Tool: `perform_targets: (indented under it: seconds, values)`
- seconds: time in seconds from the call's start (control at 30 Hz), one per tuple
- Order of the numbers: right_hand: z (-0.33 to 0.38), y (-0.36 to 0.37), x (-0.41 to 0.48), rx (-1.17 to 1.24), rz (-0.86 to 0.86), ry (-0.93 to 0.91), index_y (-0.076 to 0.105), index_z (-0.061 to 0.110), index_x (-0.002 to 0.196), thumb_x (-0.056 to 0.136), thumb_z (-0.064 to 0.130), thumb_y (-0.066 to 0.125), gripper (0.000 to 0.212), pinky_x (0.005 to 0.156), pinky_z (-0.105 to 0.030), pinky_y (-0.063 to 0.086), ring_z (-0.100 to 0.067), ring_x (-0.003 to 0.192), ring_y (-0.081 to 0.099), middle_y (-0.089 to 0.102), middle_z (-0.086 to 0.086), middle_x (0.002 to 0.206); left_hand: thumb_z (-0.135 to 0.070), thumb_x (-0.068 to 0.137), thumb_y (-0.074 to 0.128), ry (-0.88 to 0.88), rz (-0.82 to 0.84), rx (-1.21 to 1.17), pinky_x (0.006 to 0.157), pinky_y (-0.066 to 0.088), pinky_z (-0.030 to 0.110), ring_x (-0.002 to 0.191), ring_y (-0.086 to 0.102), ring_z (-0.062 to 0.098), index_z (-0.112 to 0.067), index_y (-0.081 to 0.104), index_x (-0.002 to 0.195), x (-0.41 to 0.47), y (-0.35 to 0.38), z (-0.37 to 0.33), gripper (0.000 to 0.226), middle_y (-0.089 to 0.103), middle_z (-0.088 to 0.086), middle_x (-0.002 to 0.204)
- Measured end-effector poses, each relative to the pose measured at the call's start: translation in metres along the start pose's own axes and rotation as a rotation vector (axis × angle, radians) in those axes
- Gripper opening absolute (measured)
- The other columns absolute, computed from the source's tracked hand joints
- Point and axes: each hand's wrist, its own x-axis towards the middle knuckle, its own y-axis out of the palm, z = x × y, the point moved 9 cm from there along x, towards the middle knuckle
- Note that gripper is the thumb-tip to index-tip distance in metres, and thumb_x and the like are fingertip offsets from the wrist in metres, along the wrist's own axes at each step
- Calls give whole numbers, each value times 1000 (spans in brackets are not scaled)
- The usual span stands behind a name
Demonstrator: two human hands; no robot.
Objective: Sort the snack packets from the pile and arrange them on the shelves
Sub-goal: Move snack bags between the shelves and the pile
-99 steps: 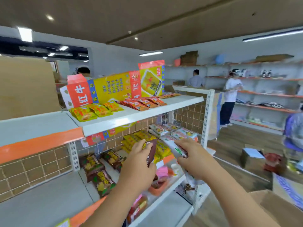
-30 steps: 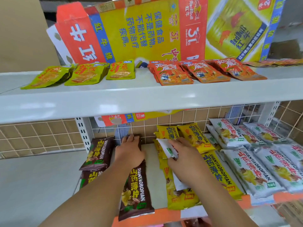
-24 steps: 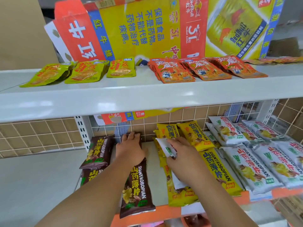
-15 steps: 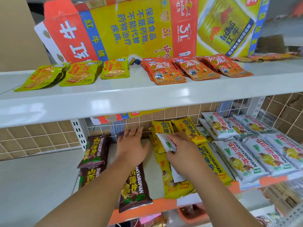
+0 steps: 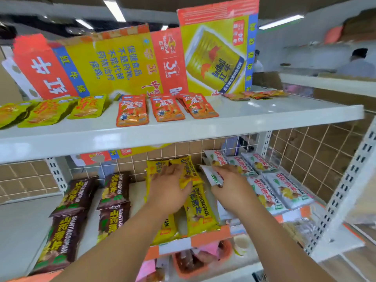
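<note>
Right grip pinched a white packet; left grip rested flat on the yellow packets, centre frame. It probably belonged squarely on the white stack at right.

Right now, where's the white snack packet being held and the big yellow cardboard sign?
white snack packet [image 5: 211,175]: head view, its upper face.
big yellow cardboard sign [image 5: 114,64]: head view, its yellow middle panel.

A flattened yellow-and-red drinks carton stands upright at the back, printed with Chinese text and a picture of a can (Red Bull branding, some of it turned sideways). Lower down, a white wire grid fronts brown panelling. An orange basket sits at the bottom. Far right, a blurred person stands below a ceiling strip light.
</note>
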Motion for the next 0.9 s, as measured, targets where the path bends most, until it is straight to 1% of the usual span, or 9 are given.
perform_targets:
  seconds: [0.17,0.27,0.37,0.43,0.5,0.63,0.73,0.83,0.9]
  values:
    - [-66,-55,-10,-14,-5,56,45,31,150,88,31,65,65,97,-36,49,-24,119,59,33,1,159,-69,83,28,27,29,15,114,37,44,147,35,23,-30,36,154,2,10,-75,81,40,-3,158]
    - [-96,-75,-10,-37,-8,80,47,31,149,87,32,64,65,96,-36,50,-26,120,58,35,3,159,-67,86,32,48,52,-24,116,34,43,147,34,23,-31,36,155,4,17,-111,78,39,-6,159]
    - [-119,-83,-4,-46,23,111,46,32,148,86,34,63,65,90,-35,52,-29,111,62,35,1,158,-68,87,33,59,93,-37,115,33,50,146,33,22,-33,32,157,9,25,-134,78,38,-7,159]
    - [-129,-87,5,-56,34,113,46,31,149,86,33,64,65,91,-36,52,-27,111,62,35,-1,158,-65,92,40,74,90,-31,115,33,48,147,32,20,-34,31,157,16,28,-143,72,36,-8,160]
    - [-135,-89,15,-57,33,113,46,30,149,86,32,63,65,89,-37,53,-25,102,65,34,-2,158,-62,96,44,99,86,-34,116,32,45,148,29,19,-33,30,157,25,29,-151,69,33,-8,162]
    - [-150,-81,30,-66,47,122,45,30,149,87,30,62,64,77,-35,57,-18,80,68,34,-1,159,-62,96,43,122,98,-31,117,33,44,149,28,23,-29,32,157,42,46,-159,70,33,-4,163]
    - [-161,-77,40,-82,57,128,45,31,150,87,31,62,65,81,-37,59,-23,93,68,34,-2,159,-67,92,33,129,119,-28,115,35,48,150,27,24,-28,32,157,49,64,-166,76,33,-3,163]
    - [-172,-75,52,-97,39,151,45,30,150,88,32,64,64,92,-37,55,-28,114,62,35,-4,157,-67,95,35,132,136,-14,115,34,49,152,24,24,-30,29,157,58,77,-170,73,30,-4,164]
    - [-180,-70,58,-69,44,158,45,30,149,86,33,64,66,91,-40,56,-29,114,61,36,-3,156,-66,95,37,122,129,-12,117,31,50,152,22,24,-31,28,157,60,80,-173,72,29,-4,164]
